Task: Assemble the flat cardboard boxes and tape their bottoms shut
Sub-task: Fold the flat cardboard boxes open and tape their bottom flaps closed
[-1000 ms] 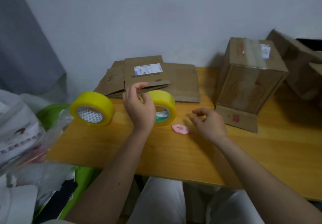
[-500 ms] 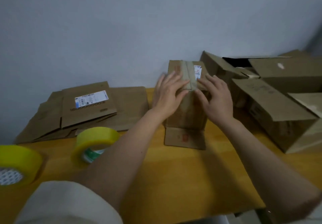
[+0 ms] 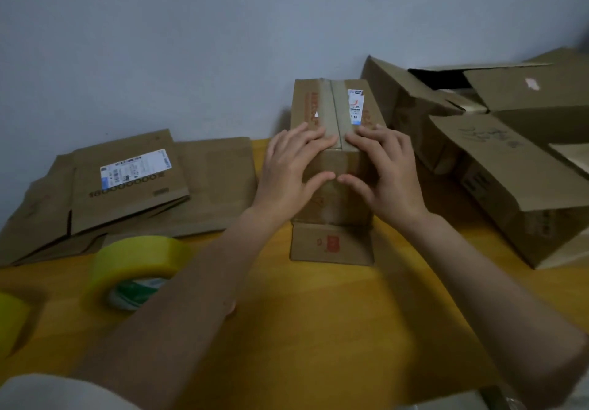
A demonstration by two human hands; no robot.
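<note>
Head view: both hands lie on an upright taped box [image 3: 333, 167] at the table's [image 3: 318, 314] far-centre edge by the wall. Left hand [image 3: 291, 173] & right hand [image 3: 387, 173] press flat w/ fingers straight, slightly spread, either side of the top seam, thumbs nearly meeting on the front face. Flat boxes [image 3: 127, 192] stacked at left; tape roll [image 3: 137, 269] in front; open boxes [image 3: 497, 154] at right.
</note>
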